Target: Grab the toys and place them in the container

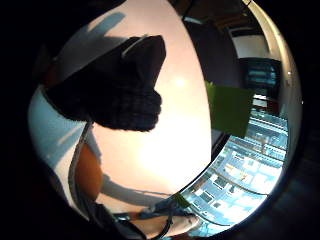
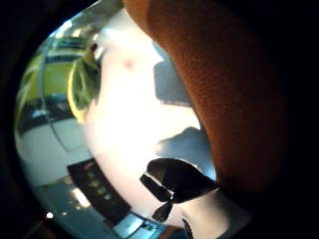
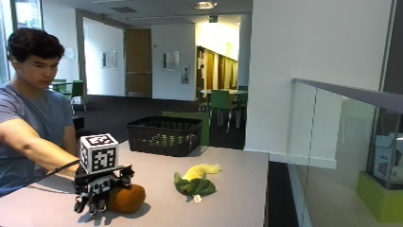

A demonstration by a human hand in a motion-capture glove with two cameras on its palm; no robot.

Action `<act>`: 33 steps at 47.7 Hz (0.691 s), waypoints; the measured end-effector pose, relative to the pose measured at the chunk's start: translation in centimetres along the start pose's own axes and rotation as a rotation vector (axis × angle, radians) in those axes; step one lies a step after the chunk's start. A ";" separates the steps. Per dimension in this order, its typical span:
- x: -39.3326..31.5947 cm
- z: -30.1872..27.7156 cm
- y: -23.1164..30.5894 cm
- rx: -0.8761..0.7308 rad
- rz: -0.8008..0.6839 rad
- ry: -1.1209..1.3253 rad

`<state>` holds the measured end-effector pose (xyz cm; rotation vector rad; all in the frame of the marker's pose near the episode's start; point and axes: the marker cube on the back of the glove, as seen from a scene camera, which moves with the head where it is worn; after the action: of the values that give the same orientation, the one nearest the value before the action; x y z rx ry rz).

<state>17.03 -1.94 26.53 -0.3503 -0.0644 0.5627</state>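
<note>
The step in hand looks like the grasp of the first toy. The gloved right hand (image 3: pixel 94 191) rests on the orange toy (image 3: pixel 127 198) at the near part of the counter (image 3: pixel 239 189), with its fingers curled down beside it; I judge it is holding the toy, not yet lifted. Next, the toy must go up and across to the black basket (image 3: pixel 165 135) at the far edge. The green and yellow toy (image 3: pixel 194 183) lies apart, its long axis pointing from the near side toward the far right corner, yellow end farther.
</note>
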 end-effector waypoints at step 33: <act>-1.5 -2.6 2.1 0.216 -0.184 0.086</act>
<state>15.06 -1.91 23.38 -0.1560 0.0465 0.3680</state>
